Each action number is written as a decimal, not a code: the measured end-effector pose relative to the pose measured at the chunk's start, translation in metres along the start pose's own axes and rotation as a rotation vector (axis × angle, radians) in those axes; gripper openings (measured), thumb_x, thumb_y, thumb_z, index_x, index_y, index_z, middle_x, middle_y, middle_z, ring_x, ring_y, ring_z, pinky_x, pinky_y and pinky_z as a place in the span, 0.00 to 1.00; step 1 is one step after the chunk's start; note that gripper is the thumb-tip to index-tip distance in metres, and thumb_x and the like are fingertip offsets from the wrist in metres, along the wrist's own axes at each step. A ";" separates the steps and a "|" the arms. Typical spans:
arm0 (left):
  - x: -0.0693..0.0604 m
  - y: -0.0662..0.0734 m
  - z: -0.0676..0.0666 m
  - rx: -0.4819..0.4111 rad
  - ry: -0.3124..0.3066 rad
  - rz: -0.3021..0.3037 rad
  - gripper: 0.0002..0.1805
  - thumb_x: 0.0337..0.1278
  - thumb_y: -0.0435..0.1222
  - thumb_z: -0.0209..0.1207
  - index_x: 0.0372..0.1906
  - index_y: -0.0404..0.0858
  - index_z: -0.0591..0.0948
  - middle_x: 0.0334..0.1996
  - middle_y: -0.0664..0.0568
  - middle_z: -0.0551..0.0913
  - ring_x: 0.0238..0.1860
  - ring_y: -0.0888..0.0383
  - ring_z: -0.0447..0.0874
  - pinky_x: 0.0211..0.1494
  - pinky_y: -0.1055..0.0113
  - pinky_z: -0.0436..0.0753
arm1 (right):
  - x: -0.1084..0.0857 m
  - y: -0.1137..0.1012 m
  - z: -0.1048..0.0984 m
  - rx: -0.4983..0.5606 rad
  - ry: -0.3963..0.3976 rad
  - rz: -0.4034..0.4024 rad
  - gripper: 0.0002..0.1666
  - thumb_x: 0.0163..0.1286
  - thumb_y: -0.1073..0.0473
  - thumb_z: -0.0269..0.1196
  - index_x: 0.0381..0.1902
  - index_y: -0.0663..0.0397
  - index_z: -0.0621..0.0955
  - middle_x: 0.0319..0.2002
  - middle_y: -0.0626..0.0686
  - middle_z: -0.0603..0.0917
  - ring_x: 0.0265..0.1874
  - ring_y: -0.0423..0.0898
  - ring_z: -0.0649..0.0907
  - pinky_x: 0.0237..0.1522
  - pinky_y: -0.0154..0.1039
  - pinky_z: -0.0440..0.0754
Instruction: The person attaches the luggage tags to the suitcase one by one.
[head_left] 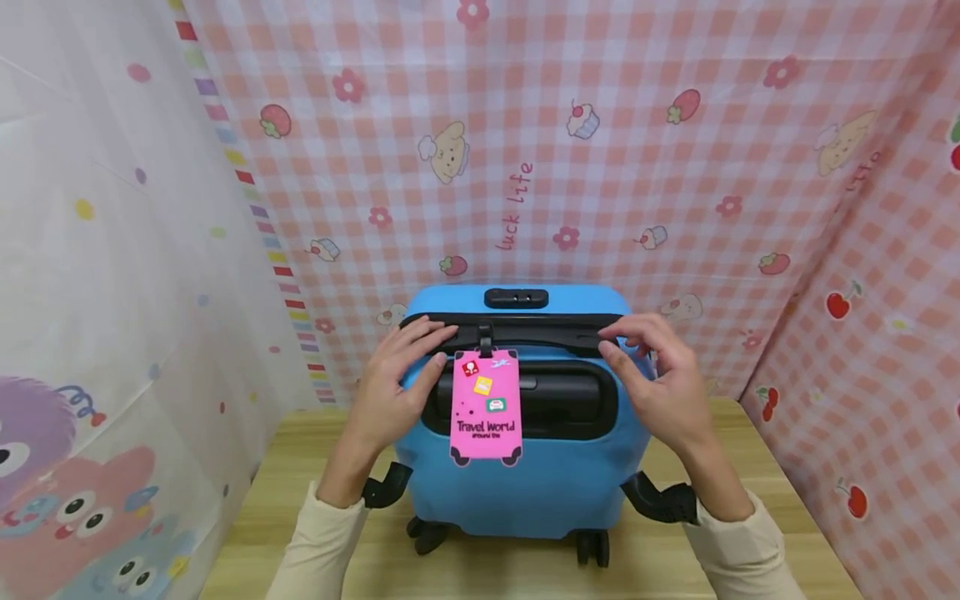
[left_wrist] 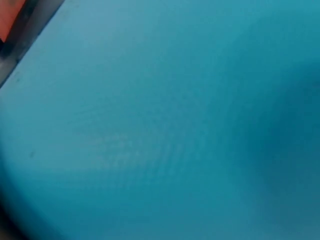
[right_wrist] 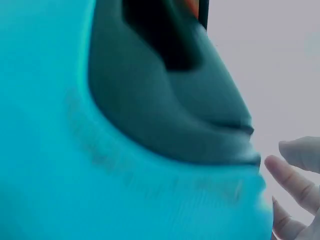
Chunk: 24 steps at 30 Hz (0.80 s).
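Note:
A small blue suitcase (head_left: 517, 487) stands upright on its black wheels, with a black strip (head_left: 540, 332) along its upper edge. A pink luggage tag (head_left: 485, 408) reading "Travel World" hangs from the strip on a black strap. My left hand (head_left: 396, 379) lies at the strip's left end, thumb and fingers spread apart. At the right end is my right hand (head_left: 666, 383), fingers bent and thumb tip near the index tip, with nothing visible between them. Blurred blue shell (left_wrist: 150, 125) fills the left wrist view. Right fingers (right_wrist: 295, 182) show beside the suitcase edge in the right wrist view.
A wood-grain table (head_left: 300, 467) lies under the suitcase. A pink checked cloth (head_left: 480, 125) hangs behind and on the right, a white cartoon cloth (head_left: 150, 275) on the left. On the suitcase are a combination lock (head_left: 516, 297) and a recessed black handle (head_left: 566, 400).

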<state>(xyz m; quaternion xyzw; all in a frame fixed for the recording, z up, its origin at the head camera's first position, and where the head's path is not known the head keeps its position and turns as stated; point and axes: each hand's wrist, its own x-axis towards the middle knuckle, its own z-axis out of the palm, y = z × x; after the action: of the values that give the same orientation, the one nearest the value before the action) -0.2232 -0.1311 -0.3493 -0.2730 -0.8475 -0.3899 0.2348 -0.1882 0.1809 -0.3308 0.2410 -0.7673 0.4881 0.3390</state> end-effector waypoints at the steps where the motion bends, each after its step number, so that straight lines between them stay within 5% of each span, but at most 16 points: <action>1: 0.000 0.000 0.001 0.006 0.001 -0.001 0.19 0.71 0.40 0.55 0.64 0.47 0.79 0.65 0.50 0.77 0.73 0.51 0.63 0.77 0.46 0.51 | -0.002 0.002 -0.003 0.011 0.004 0.007 0.11 0.64 0.75 0.64 0.44 0.62 0.84 0.45 0.52 0.80 0.40 0.41 0.74 0.39 0.31 0.69; 8: 0.000 0.000 0.004 -0.002 0.025 -0.013 0.19 0.71 0.41 0.54 0.63 0.47 0.80 0.65 0.51 0.77 0.73 0.51 0.63 0.76 0.44 0.54 | -0.016 0.018 -0.025 0.039 0.055 0.065 0.11 0.66 0.77 0.60 0.46 0.70 0.82 0.45 0.48 0.79 0.40 0.40 0.75 0.44 0.28 0.71; 17: 0.001 0.001 0.004 0.012 0.046 -0.029 0.19 0.71 0.42 0.54 0.62 0.47 0.81 0.64 0.50 0.78 0.73 0.51 0.63 0.76 0.43 0.53 | -0.039 0.045 -0.058 0.010 0.109 0.256 0.12 0.70 0.73 0.58 0.49 0.72 0.80 0.44 0.43 0.81 0.39 0.40 0.77 0.40 0.26 0.74; 24: 0.003 0.001 0.007 0.016 0.056 -0.030 0.19 0.71 0.43 0.54 0.62 0.47 0.81 0.64 0.50 0.78 0.73 0.51 0.63 0.77 0.44 0.52 | -0.062 0.070 -0.078 0.003 0.017 0.385 0.12 0.73 0.67 0.58 0.51 0.68 0.79 0.43 0.38 0.83 0.39 0.35 0.80 0.41 0.23 0.77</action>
<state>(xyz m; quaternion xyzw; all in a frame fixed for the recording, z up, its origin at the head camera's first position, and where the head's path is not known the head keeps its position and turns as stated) -0.2265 -0.1239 -0.3512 -0.2475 -0.8478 -0.3940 0.2546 -0.1747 0.2834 -0.3960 0.0864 -0.7955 0.5471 0.2455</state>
